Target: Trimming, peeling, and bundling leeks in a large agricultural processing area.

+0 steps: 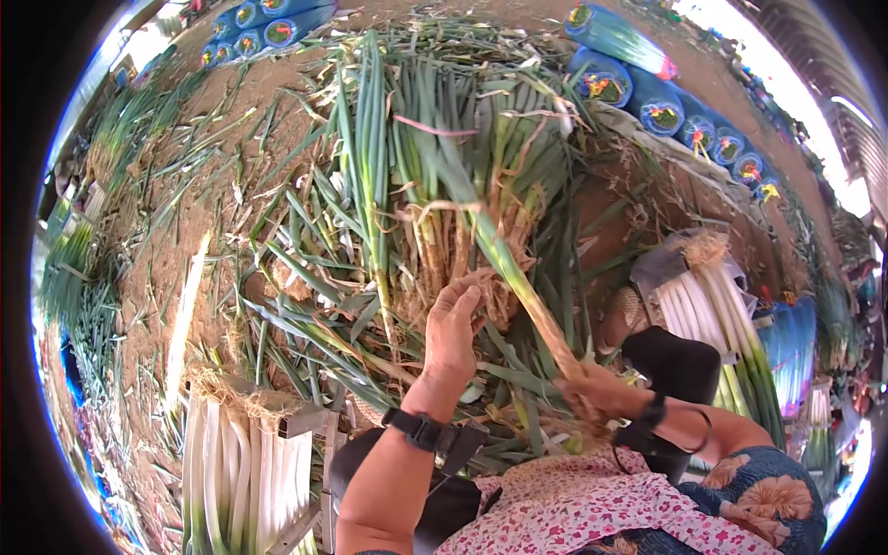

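Observation:
My right hand (597, 390) is closed round the root end of a long green onion (518, 282). The stalk slants up and away to the left, its lower part brownish and its leaves green. Left of that stalk my left hand (451, 326) is raised with its fingers curled together. A dry brown leaf (499, 289) hangs beside its fingertips; whether they pinch it is not clear. Just beyond stands a big heap of untrimmed green onions (444, 176), with brown, withered lower stems.
Trimmed white-stemmed green onions lie in a stand (248, 462) at the near left and another stand (708, 305) at the right. Blue-wrapped bundles (661, 106) line the far right, with more bundles (277, 32) at the far left. Loose leaves (324, 324) litter the soil.

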{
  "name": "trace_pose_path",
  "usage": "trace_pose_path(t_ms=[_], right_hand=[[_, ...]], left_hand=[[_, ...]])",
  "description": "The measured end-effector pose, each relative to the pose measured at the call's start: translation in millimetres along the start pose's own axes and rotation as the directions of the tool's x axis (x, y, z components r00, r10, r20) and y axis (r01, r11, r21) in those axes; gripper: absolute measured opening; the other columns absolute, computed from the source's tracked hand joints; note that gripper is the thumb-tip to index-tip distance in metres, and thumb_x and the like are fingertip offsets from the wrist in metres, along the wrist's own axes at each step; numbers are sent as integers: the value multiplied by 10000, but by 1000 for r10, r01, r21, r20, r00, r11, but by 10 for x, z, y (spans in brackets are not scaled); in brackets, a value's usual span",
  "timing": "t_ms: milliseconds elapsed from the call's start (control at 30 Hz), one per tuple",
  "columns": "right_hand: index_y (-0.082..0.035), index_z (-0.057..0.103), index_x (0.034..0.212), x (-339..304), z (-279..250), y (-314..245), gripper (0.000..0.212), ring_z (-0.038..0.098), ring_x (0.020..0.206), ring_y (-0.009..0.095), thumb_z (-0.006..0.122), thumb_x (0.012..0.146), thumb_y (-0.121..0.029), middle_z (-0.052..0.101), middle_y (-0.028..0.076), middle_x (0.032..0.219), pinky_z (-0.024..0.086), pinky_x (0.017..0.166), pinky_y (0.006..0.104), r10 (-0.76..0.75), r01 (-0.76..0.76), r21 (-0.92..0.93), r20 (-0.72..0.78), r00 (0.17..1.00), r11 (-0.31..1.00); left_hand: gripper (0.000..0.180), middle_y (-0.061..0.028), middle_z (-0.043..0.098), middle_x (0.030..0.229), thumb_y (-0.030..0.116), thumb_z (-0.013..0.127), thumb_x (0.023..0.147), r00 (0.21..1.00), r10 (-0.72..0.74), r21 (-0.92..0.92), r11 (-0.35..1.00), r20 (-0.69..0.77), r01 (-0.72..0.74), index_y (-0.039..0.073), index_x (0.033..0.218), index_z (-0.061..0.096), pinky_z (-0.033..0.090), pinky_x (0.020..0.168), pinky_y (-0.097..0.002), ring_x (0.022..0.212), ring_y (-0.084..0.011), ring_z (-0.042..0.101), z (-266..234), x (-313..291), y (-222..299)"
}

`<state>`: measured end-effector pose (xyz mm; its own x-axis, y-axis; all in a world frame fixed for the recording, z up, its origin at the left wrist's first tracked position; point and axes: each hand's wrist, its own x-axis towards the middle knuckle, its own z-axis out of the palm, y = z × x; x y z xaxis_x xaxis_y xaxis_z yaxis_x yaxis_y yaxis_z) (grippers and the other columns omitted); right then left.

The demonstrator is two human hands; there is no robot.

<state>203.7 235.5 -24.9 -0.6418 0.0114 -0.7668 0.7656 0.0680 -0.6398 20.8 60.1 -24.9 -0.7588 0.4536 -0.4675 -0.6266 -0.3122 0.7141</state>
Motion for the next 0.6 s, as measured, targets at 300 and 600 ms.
trace_pose_path(t_ms=[300,600], right_hand=[[6,575,996,-1763,-137,330,255,480,635,79,659,800,-133,515,-6,756,394,562,220,-16,-43,320,181,983,946],[-3,478,1238,-1040,-86,281,471,520,805,102,605,840,-221,555,2,862,435,730,254,-53,96,-247,176,983,964]], left_hand=[[545,-72,529,1153,394,560,880,790,-270,-296,822,550,487,48,1275,418,406,962,-447,1065,-237,527,407,-227,-573],[484,-66,564,984,251,738,752,914,137,-330,944,382,-4,59,1130,506,485,824,-366,902,-218,560,372,-466,45]])
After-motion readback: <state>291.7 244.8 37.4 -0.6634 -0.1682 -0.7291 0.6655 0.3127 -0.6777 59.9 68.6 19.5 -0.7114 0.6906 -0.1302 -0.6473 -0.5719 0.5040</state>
